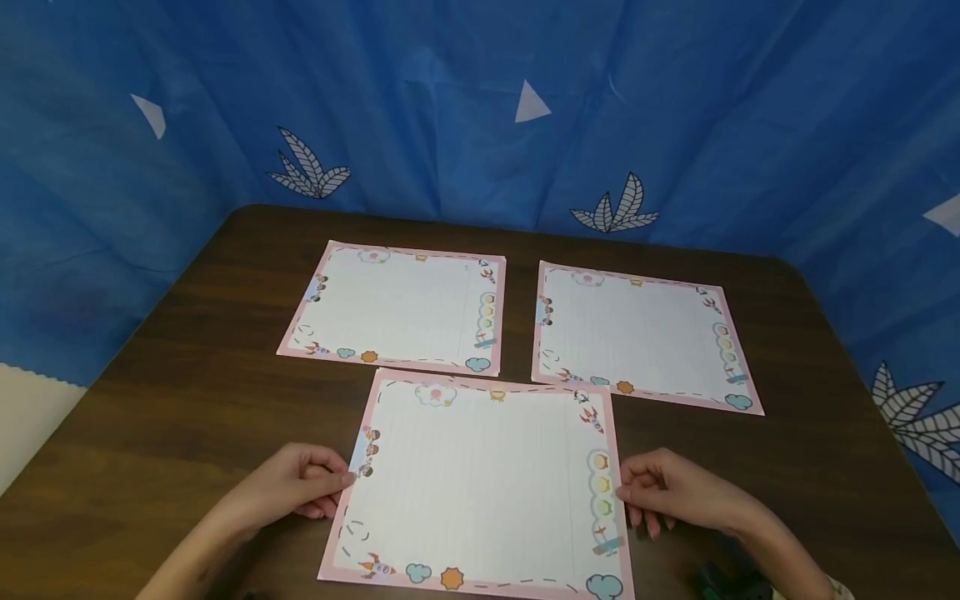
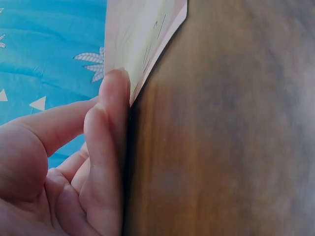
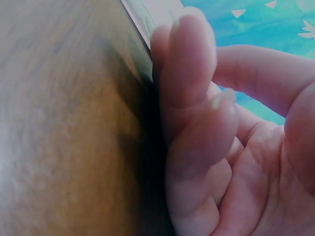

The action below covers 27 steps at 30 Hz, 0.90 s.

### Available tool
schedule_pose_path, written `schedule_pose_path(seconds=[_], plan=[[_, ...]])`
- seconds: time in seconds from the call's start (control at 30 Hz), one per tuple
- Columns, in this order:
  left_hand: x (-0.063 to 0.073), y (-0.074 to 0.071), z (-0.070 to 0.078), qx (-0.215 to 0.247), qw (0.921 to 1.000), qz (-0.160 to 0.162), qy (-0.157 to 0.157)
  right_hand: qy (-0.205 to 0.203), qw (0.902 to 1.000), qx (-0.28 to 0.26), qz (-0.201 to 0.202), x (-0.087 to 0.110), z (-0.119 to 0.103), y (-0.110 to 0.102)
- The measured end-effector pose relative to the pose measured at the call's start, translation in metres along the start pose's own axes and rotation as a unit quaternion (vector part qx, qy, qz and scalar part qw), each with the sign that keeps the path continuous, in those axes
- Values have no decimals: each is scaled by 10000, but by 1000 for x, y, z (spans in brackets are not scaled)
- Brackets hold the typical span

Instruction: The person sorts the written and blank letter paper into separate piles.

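Note:
In the head view, a sheet of paper [image 1: 480,483] with a pink cartoon border lies at the near middle of the table. My left hand [image 1: 303,483] pinches its left edge between thumb and fingers; the left wrist view shows the fingertips at the edge of the paper [image 2: 142,44]. On the other side my right hand [image 1: 667,492] pinches the right edge, thumb on top. The right wrist view shows curled fingers [image 3: 192,64] beside a sliver of the paper [image 3: 150,14]. How far the near sheet is raised off the table I cannot tell.
Two matching bordered papers lie farther back, one at left [image 1: 397,308] and one at right [image 1: 637,333]. The dark wooden table [image 1: 150,417] meets a blue patterned curtain [image 1: 480,108] behind. A dark object [image 1: 723,579], partly hidden, sits by the right forearm.

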<state>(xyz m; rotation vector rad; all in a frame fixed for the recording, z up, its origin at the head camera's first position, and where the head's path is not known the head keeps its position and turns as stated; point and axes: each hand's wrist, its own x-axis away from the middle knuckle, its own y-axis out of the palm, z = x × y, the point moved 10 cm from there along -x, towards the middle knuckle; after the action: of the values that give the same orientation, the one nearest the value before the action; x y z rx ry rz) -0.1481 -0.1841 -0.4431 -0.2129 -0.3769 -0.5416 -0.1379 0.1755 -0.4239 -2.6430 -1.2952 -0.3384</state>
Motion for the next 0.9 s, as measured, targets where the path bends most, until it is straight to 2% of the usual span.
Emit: schedule_pose_path(seconds=[0.17,0.4,0.7,0.9], plan=[[-1,1,3,-66,9999,28,100,112,9997,152,175,-1,1,-2],[-2,1,2,-25,9999,129,-4,299,9959,516,673,-2,4,-9],[-4,1,2,148,9997,183,31,214,9969,397,648,-2,4,-9],[-5,2,1,145,9998,165,37,276,9954,524,754,-3,6,-10]])
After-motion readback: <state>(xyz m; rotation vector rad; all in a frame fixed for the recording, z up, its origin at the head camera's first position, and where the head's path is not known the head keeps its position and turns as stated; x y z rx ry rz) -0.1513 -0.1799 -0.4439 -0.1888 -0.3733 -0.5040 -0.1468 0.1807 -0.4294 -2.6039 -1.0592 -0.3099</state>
